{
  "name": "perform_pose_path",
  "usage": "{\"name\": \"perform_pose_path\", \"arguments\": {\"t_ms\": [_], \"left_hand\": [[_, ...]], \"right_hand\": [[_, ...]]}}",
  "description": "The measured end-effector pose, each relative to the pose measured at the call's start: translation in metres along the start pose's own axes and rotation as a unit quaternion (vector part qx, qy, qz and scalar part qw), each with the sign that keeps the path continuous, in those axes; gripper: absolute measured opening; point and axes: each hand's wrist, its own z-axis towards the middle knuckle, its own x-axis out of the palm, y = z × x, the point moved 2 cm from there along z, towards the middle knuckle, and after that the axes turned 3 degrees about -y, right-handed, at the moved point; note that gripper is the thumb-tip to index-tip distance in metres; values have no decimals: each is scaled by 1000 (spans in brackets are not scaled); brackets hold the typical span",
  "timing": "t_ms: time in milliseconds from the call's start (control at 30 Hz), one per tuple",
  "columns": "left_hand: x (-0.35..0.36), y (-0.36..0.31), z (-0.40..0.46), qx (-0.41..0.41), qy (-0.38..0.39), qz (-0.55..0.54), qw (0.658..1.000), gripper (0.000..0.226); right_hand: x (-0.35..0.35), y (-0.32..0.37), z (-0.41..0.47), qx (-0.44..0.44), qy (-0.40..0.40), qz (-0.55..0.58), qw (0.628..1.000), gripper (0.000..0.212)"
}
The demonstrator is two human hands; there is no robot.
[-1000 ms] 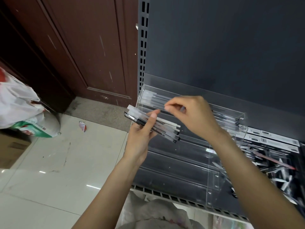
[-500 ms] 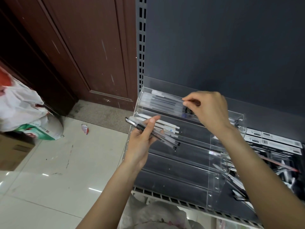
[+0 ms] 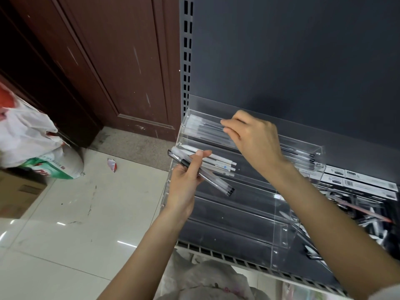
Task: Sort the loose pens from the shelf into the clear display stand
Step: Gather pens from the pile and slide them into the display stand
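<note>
A small bundle of pens [image 3: 207, 174] is gripped in the left hand [image 3: 184, 185], thumb pressed over the top, fingers curled underneath, so they're clamped on the bundle. The bundle is held tilted just in front of the clear display stand [image 3: 281, 232], at about its second tier, where a few white pens [image 3: 218, 162] are already laid flat.

The right hand [image 3: 253, 137] is reached over the top tier, where a row of clear-barrel pens [image 3: 205, 128] is lined up. Its fingers [image 3: 229, 126] are bunched together at the tips and look pinched, but what's between them can't be made out, maybe a pen, honestly hard to tell.

The stand is set on a dark metal shelf [image 3: 249, 264], and a messy pile of loose pens [image 3: 357, 213] is seen to its right, with some boxed stock [image 3: 365, 182] behind it. Down on the tiled floor [image 3: 86, 213], a plastic bag [image 3: 26, 131] and a cardboard box [image 3: 17, 193] are parked by a brown door [image 3: 121, 61].
</note>
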Motion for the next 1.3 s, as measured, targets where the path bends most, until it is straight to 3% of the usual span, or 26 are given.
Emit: {"name": "perform_pose_path", "arguments": {"t_ms": [100,200,267,367,467,567,933,1100,1200,1300], "left_hand": [[1,-2,0,16,-24,0,1000,28],[2,-4,2,30,-40,2,999,29],[3,-5,2,46,-47,12,998,27],[5,-7,2,67,-40,16,997,35],[5,-7,1,84,-37,19,996,38],[1,-5,2,67,-59,9,996,37],[-6,0,5,62,-51,9,997,30],[-2,0,4,62,-42,7,997,22],[2,0,5,69,-36,11,997,19],[15,0,3,75,-11,13,997,16]], "right_hand": [[-25,19,-9,86,100,188,973,26],[-34,31,-26,135,220,246,934,23],[-33,32,-32,169,249,303,904,14],[-33,29,-34,180,237,348,889,8],[-38,12,-29,197,153,329,911,6],[-35,-12,-21,210,83,238,945,4],[5,-11,1,105,68,40,991,3],[-15,-1,-5,116,55,103,986,9],[-42,20,-28,126,104,217,962,13],[-55,33,-60,148,137,199,959,18]]}}
